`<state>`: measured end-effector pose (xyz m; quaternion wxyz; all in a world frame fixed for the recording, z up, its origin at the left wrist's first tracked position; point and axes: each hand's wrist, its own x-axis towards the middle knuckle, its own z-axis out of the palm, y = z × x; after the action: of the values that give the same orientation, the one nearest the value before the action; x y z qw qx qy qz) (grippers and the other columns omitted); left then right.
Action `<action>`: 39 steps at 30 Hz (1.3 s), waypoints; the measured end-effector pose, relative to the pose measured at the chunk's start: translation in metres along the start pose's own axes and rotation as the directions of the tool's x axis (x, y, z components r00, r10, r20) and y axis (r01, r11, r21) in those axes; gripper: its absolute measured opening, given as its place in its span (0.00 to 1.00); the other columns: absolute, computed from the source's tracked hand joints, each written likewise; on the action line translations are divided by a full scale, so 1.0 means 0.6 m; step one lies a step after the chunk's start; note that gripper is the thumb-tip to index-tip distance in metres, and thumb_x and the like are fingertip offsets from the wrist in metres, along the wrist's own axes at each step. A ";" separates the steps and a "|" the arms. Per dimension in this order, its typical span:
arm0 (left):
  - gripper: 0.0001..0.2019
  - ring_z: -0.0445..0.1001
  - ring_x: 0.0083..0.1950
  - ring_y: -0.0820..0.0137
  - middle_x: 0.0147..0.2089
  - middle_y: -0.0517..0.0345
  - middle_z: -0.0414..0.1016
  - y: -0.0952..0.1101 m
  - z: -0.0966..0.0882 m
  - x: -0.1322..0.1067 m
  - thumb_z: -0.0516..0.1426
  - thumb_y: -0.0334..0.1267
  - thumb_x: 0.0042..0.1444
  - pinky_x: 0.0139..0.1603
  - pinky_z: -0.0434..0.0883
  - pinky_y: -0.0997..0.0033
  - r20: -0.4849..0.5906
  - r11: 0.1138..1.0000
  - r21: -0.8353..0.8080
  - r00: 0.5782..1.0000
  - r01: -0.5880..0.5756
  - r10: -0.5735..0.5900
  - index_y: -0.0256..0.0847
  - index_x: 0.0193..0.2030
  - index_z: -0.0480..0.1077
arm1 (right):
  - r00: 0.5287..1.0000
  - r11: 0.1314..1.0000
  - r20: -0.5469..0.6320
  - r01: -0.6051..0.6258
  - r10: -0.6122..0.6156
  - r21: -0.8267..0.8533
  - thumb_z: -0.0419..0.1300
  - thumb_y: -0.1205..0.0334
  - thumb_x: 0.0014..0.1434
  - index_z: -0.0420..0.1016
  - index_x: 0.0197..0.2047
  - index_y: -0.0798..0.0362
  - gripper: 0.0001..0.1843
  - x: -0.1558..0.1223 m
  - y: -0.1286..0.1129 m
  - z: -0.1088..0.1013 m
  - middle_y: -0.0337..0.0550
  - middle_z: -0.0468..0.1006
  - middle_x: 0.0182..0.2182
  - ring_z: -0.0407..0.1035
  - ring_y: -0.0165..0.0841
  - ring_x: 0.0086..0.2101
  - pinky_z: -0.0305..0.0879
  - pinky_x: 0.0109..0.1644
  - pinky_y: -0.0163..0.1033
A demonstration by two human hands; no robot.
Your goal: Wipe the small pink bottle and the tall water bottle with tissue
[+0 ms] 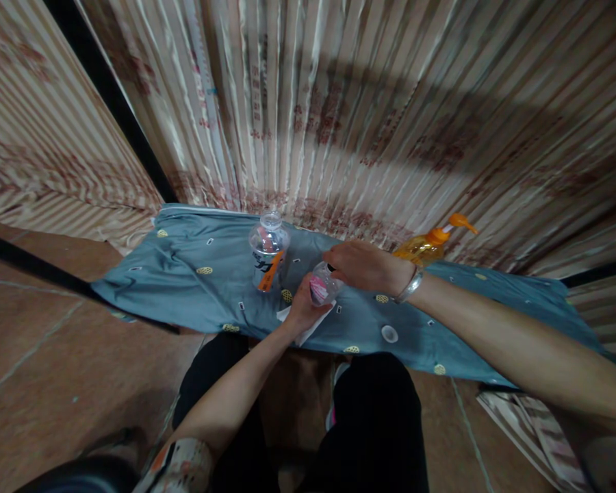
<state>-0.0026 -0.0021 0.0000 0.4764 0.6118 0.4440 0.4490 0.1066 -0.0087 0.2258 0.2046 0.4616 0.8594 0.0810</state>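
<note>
Blue cloth [179,274] bore tall bottle [267,260], already uncapped. Your left hand [304,306] wrapped small bottle [322,290] by white tissue [314,328]; your right hand [363,266] curled at its top, exact pinch unclear. Work there seemed unfinished; round disc [389,334] lay aside, untouched.

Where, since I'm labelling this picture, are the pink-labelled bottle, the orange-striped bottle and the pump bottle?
Pink-labelled bottle [320,289]: head view, on its pink label.
Orange-striped bottle [268,264]: head view, on its front label.
Pump bottle [435,237]: head view, on the orange collar below the nozzle.
</note>
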 end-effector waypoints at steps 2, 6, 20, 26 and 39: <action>0.39 0.72 0.61 0.55 0.57 0.51 0.73 0.000 0.000 -0.001 0.71 0.31 0.38 0.65 0.67 0.47 -0.003 1.000 0.005 1.000 -0.021 0.021 0.46 0.58 0.62 | 0.998 0.998 0.023 -0.063 0.064 -0.023 0.54 0.56 0.71 0.79 0.47 0.63 0.18 0.000 -0.001 0.002 0.62 0.84 0.42 0.80 0.50 0.47 0.70 0.43 0.43; 0.37 0.72 0.61 0.55 0.57 0.51 0.74 0.000 -0.001 -0.001 0.70 0.32 0.40 0.65 0.68 0.49 0.016 0.999 0.004 0.999 -0.045 0.045 0.45 0.58 0.63 | 0.997 0.999 -0.060 -0.049 0.048 -0.009 0.58 0.52 0.68 0.74 0.55 0.64 0.23 0.001 0.002 0.008 0.62 0.83 0.45 0.79 0.50 0.48 0.71 0.44 0.43; 0.39 0.73 0.60 0.55 0.56 0.51 0.73 0.004 -0.001 -0.001 0.70 0.32 0.38 0.65 0.68 0.45 0.012 1.000 0.008 1.000 -0.011 0.011 0.43 0.59 0.61 | 1.000 1.000 -0.017 0.002 -0.002 0.006 0.61 0.62 0.66 0.78 0.49 0.60 0.12 -0.001 0.013 0.004 0.58 0.84 0.44 0.80 0.45 0.47 0.70 0.45 0.39; 0.39 0.73 0.59 0.57 0.55 0.53 0.73 0.002 -0.001 -0.001 0.70 0.33 0.39 0.64 0.68 0.47 0.014 1.000 0.003 1.000 0.006 -0.006 0.45 0.59 0.61 | 0.999 0.998 0.003 -0.051 0.051 0.037 0.60 0.57 0.67 0.80 0.47 0.62 0.16 0.005 0.018 0.001 0.60 0.85 0.40 0.81 0.47 0.44 0.71 0.42 0.40; 0.47 0.72 0.63 0.54 0.62 0.46 0.70 0.007 -0.001 -0.002 0.72 0.34 0.35 0.67 0.66 0.48 -0.002 1.000 0.012 1.000 0.015 -0.015 0.43 0.64 0.57 | 0.987 0.978 -0.052 -0.145 0.155 0.152 0.54 0.48 0.70 0.77 0.50 0.62 0.24 -0.009 0.014 0.018 0.60 0.85 0.39 0.81 0.47 0.43 0.68 0.40 0.39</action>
<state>-0.0028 -0.0037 0.0038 0.4755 0.6110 0.4517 0.4434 0.1205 -0.0089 0.2203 0.1357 0.5363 0.8317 0.0471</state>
